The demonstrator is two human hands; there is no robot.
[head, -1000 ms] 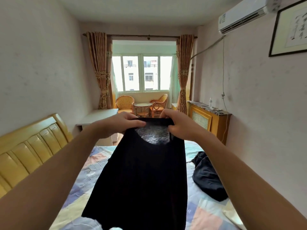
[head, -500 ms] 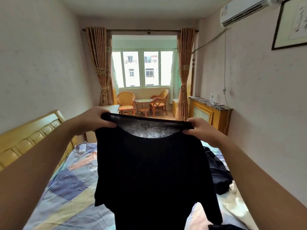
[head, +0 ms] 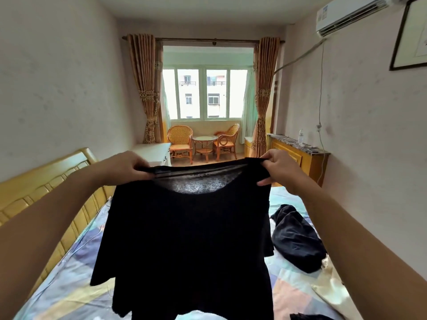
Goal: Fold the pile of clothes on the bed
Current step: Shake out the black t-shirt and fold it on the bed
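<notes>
A black t-shirt point(head: 187, 245) hangs spread out in the air above the bed point(head: 69, 289), neckline on top. My left hand point(head: 126, 166) pinches its left shoulder and my right hand point(head: 278, 168) pinches its right shoulder, holding it up at arm's length. A crumpled dark garment point(head: 297, 239) lies on the patchwork sheet to the right. A pale cream garment point(head: 332, 285) lies near the right edge of the bed. The shirt hides the middle of the bed.
A yellow wooden headboard point(head: 46, 195) runs along the left. A white desk point(head: 153, 152) stands beyond it. A wooden cabinet point(head: 300, 155) lines the right wall. Wicker chairs and a small table point(head: 204, 144) stand by the window.
My hands have moved apart along the shirt's top edge, from the collar out to the shoulders, and the shirt has opened from a narrow hanging strip into its full width.
</notes>
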